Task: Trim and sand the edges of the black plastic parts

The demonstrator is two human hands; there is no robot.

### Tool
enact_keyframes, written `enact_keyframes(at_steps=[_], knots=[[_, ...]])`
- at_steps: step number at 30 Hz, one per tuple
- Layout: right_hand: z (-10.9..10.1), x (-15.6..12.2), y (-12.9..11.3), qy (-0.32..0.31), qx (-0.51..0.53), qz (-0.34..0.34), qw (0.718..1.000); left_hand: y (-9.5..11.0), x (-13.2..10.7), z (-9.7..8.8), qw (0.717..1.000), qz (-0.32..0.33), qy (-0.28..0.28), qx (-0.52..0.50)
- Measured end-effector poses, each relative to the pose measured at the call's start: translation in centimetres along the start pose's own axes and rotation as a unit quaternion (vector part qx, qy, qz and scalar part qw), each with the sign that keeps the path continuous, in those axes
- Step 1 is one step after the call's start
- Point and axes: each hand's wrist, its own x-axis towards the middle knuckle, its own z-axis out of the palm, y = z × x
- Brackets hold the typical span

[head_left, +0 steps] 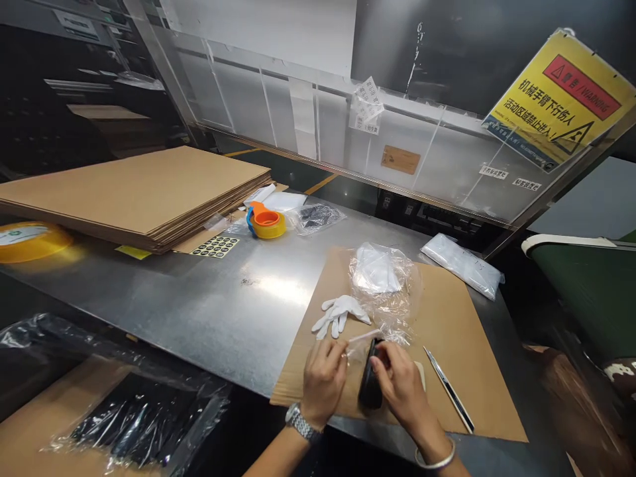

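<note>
Above a flat brown cardboard sheet [477, 371], my right hand [403, 387] is closed on a glossy black elongated object [370, 384], its exact kind unclear. My left hand [324, 377] is closed in a pinch on a small clear plastic bag [356, 350], which reaches toward the black object. Just beyond my left hand lies a white glove [342, 313]. Farther back, a crumpled clear bag [380, 275] has folded white material inside. To the right of my right hand rests a slim silver utility knife [448, 389]. A pale flat piece shows partly behind my right hand.
A stack of cardboard sheets [139, 192] fills the metal table's [223, 305] back left. Tape rolls include one in an orange dispenser [266, 220]. A sticker sheet [215, 247] and flat plastic packet [464, 265] lie around. A clear panel [332, 126] stands behind; a plastic-lined box [134, 411] is lower left.
</note>
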Motion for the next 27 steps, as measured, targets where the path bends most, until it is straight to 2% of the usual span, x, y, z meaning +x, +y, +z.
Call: enact_keyframes(at_steps=[3,7,9,13,17,21,27], knots=[[1.7,-1.9,2.2,0.032,-0.047,0.082,0.995,-1.9,-0.1,-0.3,0.998,-0.013,0.029,0.058],[3.1,-4.7,4.4,0.006,-0.048,0.12,0.992,-2.6,-1.4,-0.5,0.996,-0.024,-0.016,0.087],[2.9,-5.8,4.5,-0.018,-0.022,0.115,0.993,-2.4,-1.9,-0.6,0.994,-0.04,-0.039,0.089],[2.1,-7.3,3.5,-0.096,0.066,0.062,0.991,-1.9,-2.2,-1.0,0.992,-0.069,-0.081,0.073],[3.1,-7.2,3.5,-0.138,0.102,0.05,0.984,-1.7,-1.9,-1.8,0.987,-0.056,-0.151,0.021],[4.5,-6.6,4.5,-0.108,0.066,0.082,0.989,-1.7,-2.1,-2.4,0.981,-0.019,-0.194,0.0],[5.2,-6.8,3.0,-0.053,-0.04,0.067,0.996,-0.6,-4.0,-1.1,0.985,0.032,-0.161,0.056]])
